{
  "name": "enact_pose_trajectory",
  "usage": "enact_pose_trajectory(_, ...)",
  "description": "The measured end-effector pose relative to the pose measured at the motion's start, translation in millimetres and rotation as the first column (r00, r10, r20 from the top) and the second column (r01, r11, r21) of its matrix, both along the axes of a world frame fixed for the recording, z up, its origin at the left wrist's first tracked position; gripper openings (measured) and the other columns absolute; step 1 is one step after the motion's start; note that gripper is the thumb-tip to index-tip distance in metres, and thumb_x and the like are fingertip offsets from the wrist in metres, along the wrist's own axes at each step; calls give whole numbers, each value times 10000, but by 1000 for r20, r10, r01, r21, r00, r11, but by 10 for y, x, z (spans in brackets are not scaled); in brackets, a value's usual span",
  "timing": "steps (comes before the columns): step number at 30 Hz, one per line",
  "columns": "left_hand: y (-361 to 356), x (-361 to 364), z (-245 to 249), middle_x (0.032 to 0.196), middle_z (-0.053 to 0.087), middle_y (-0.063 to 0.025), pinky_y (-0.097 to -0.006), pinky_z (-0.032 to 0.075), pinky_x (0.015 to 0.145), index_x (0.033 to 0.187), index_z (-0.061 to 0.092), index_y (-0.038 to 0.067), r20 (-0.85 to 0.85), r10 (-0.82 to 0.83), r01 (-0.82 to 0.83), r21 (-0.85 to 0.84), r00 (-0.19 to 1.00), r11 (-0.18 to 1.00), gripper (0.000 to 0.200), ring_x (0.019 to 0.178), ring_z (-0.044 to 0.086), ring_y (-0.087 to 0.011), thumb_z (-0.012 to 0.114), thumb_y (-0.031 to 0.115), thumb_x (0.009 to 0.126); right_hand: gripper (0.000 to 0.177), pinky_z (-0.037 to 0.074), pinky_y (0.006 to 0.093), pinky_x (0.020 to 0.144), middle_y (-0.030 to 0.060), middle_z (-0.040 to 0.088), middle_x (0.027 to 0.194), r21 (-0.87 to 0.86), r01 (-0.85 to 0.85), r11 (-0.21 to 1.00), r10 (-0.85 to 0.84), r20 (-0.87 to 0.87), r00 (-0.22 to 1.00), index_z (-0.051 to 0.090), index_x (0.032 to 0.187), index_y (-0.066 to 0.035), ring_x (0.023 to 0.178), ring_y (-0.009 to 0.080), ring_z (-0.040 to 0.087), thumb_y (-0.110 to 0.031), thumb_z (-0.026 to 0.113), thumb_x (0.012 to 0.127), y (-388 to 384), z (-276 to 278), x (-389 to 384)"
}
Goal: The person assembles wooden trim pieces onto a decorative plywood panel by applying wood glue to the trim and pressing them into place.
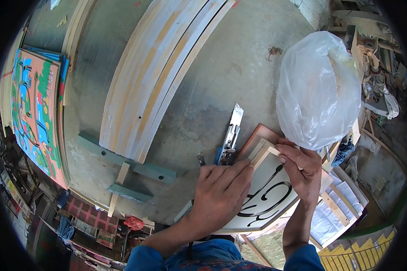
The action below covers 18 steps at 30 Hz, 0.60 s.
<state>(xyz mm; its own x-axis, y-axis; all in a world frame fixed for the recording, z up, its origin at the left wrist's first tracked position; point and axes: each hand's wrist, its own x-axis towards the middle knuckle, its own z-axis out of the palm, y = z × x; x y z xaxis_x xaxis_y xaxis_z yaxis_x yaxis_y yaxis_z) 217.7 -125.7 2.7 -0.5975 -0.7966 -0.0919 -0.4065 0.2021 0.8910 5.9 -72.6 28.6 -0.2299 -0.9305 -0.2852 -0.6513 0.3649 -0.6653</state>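
A framed white panel with black curved lines [273,192] lies at the table's near edge. Along its far edge run pale wooden strips [263,153], with a reddish-brown board [257,135] just beyond. My left hand [224,192] is closed over the left end of the strips, its fingers pressed together and the thumb hidden. Thumb and fingers of my right hand [300,165] pinch the strips' right end at the panel's corner. A utility knife with its wide blade out [230,133] lies on the table just beyond my left hand.
A cloudy plastic bag [319,90] stands right of the panel. Long curved boards [153,77] lie across the table, near greenish wooden blocks [126,158]. Colourfully painted panels [36,113] are stacked at the left. Yellow steps [364,253] show below right.
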Motion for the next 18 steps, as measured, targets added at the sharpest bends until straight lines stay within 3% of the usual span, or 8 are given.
enact_pose_trajectory(6, -6, 9, 9, 1109, 698, -84, -338, 421, 774, 1104, 668, 33, 5, -25, 25, 1, 1000, 1000, 299, 848, 645, -196, 744, 46, 815, 265, 495, 346, 898, 161, 701, 1087, 8, -14, 1000, 14, -28, 1000, 726, 1071, -9, 1020, 256, 660, 39, 691, 812, 4, 35, 23)
enact_pose_trajectory(9, -6, 13, 43, 1079, 697, -88, -342, 426, 779, 1112, 660, 44, 32, -14, 14, -1, 999, 1000, 308, 854, 646, -209, 745, 51, 816, 247, 454, 378, 962, 152, 702, 1095, 41, 6, 999, -3, -76, 997, 724, 1084, -8, 1067, 274, 640, -36, 704, 839, 4, 70, 50)
enact_pose_trajectory(12, -70, 34, 78, 1036, 691, -84, -361, 434, 803, 1088, 668, 43, 73, -14, 18, -45, 997, 999, 285, 849, 642, -231, 752, 65, 816, 269, 394, 396, 1017, 139, 700, 1110, 30, -81, 996, 86, -192, 978, 714, 1115, -7, 1106, 297, 621, -153, 687, 890, 8, 117, 69)
enact_pose_trajectory(14, -131, 77, 122, 1011, 685, -88, -359, 447, 781, 1064, 670, 37, 63, 7, -2, -85, 998, 996, 265, 841, 640, -243, 750, 52, 812, 315, 338, 408, 998, 98, 700, 1123, -81, -41, 996, 20, -239, 971, 695, 1137, -40, 1089, 272, 601, -154, 717, 844, 74, 140, 89)
enact_pose_trajectory(16, -172, 188, 158, 986, 679, -92, -357, 461, 759, 1039, 671, 31, 63, 14, -7, -111, 998, 994, 244, 832, 637, -256, 749, 38, 808, 266, 353, 411, 980, 113, 696, 1121, -102, 33, 994, -54, -212, 976, 697, 1098, -35, 1059, 294, 605, -192, 682, 884, 214, 199, 115)
enact_pose_trajectory(18, -166, 379, 209, 951, 659, -74, -306, 462, 658, 975, 668, 20, 63, 127, -121, -90, 990, 989, 150, 773, 616, -197, 726, 16, 837, 163, 430, 340, 898, 134, 651, 1025, -292, 338, 895, -327, 87, 941, 574, 987, -15, 945, 223, 593, -4, 686, 870, 408, 263, 212)
